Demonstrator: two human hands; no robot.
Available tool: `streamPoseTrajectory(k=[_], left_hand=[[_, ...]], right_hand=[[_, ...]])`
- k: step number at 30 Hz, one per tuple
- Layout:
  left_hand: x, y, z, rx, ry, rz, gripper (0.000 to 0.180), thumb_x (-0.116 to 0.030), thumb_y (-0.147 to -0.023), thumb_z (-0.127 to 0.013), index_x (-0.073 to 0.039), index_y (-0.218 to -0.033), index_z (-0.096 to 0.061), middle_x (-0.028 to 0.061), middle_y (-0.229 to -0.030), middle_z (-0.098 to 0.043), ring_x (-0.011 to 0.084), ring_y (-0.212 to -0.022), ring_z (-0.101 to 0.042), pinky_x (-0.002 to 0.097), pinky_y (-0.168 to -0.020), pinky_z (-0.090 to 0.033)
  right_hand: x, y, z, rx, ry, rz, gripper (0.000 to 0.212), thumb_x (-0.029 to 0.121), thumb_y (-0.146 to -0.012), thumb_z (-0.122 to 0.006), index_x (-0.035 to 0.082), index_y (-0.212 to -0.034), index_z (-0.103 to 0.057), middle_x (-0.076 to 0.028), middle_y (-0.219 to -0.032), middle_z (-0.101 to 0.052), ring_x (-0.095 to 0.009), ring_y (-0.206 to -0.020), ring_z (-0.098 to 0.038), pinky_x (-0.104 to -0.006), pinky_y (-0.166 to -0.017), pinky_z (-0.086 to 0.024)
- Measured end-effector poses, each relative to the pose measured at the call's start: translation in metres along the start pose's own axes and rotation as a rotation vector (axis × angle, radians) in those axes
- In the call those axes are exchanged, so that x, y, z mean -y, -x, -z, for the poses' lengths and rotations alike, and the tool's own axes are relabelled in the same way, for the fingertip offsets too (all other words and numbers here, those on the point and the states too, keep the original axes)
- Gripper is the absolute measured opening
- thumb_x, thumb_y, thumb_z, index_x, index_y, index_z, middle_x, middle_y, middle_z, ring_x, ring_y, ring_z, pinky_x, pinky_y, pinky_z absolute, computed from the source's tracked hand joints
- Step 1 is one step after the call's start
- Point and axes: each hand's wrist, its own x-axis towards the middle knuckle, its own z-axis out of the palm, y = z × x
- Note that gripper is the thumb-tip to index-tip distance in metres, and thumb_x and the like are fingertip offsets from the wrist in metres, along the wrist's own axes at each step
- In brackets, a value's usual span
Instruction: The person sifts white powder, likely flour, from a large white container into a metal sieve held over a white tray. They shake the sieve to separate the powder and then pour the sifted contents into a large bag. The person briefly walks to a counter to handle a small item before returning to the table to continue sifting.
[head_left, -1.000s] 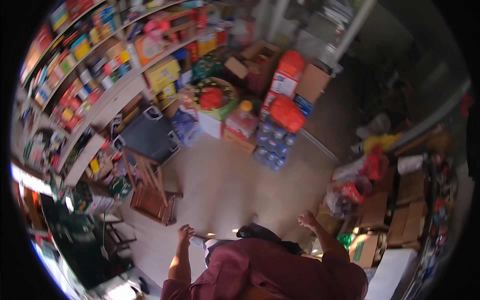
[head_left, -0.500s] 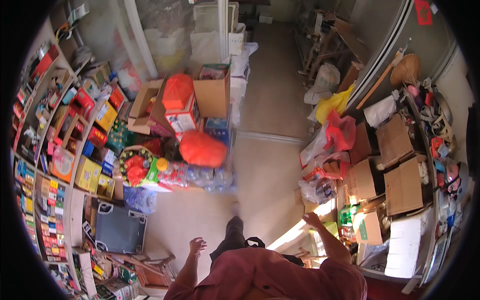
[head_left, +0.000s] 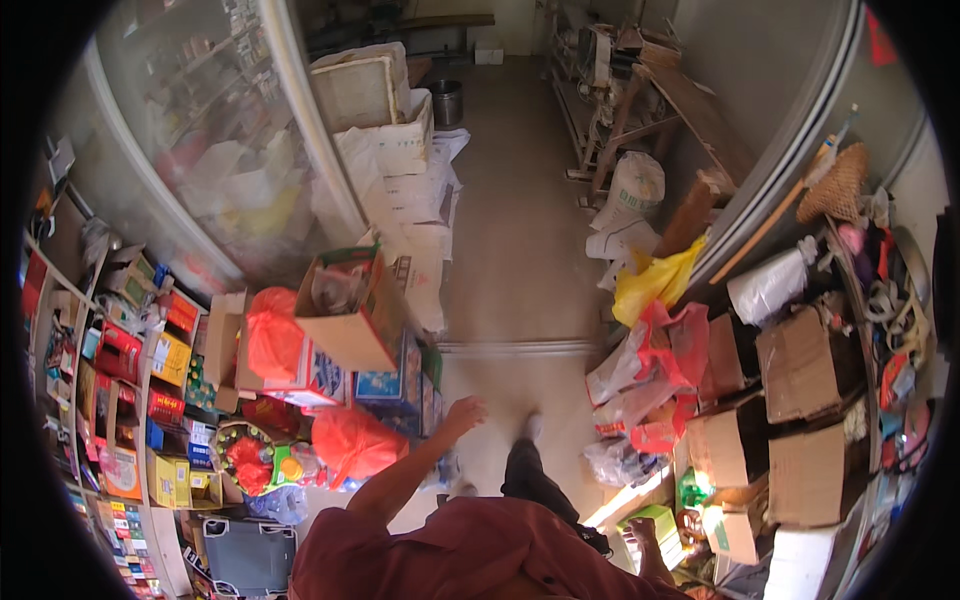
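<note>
My left hand (head_left: pixel 464 416) swings forward over the floor with its fingers loosely stretched and nothing in them. Left of that arm lies a red plastic bag (head_left: pixel 361 440), with blue boxes (head_left: pixel 391 383) stacked just beyond. Low on the right, my right hand (head_left: pixel 643 532) hangs beside my body near a light green box (head_left: pixel 655 520); its fingers are small and smeared, so their grip cannot be made out. My dark-trousered leg is stretched forward on the floor, one foot near the doorway track (head_left: pixel 515 348).
Shelves of packaged goods (head_left: pixel 172 360) line the left. An open carton (head_left: pixel 350 335) tops a pile by the sliding glass door (head_left: pixel 200 140). Cardboard boxes (head_left: pixel 800 370) and plastic bags (head_left: pixel 665 345) crowd the right. Beyond the track, foam boxes (head_left: pixel 405 140) and a wooden rack (head_left: pixel 625 130) flank the passage.
I have moved forward toward the doorway, and the goods on both sides have slid lower in view. My left hand has swung forward; my right hand has swung back toward my body.
</note>
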Motion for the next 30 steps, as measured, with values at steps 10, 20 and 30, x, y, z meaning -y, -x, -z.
streamPoseTrajectory(k=[10,20,30], left_hand=[[-0.121,-0.223,-0.013,-0.062,0.017,0.069,0.039,-0.025,-0.093,-0.064,-0.006,-0.127,-0.062,0.0065,-0.1,-0.072,0.0142,-0.082,-0.069,0.0281,-0.066,-0.052],[-0.18,-0.416,0.104,-0.415,0.201,0.183,0.037,-0.015,-0.088,-0.066,-0.003,-0.123,-0.065,0.007,-0.092,-0.073,0.0158,-0.074,-0.07,0.028,-0.061,-0.051],[-0.335,-0.693,0.16,-0.319,0.27,0.228,0.036,-0.018,-0.088,-0.066,-0.004,-0.122,-0.065,0.008,-0.095,-0.072,0.0167,-0.078,-0.069,0.0288,-0.064,-0.05]], right_hand=[[0.425,-0.238,-0.033,0.132,0.681,1.113,0.03,0.029,-0.091,-0.07,0.0,-0.101,-0.073,-0.018,-0.097,-0.074,-0.029,-0.085,-0.074,-0.0405,-0.074,-0.057],[0.885,-0.365,-0.175,0.221,0.429,1.382,0.027,0.029,-0.097,-0.057,0.004,-0.09,-0.066,-0.017,-0.077,-0.065,-0.031,-0.068,-0.067,-0.0408,-0.063,-0.053],[0.981,-0.538,-0.12,0.412,0.152,0.305,0.017,0.022,-0.096,-0.061,0.007,-0.086,-0.063,-0.007,-0.075,-0.067,-0.018,-0.057,-0.066,-0.0285,-0.05,-0.053]])
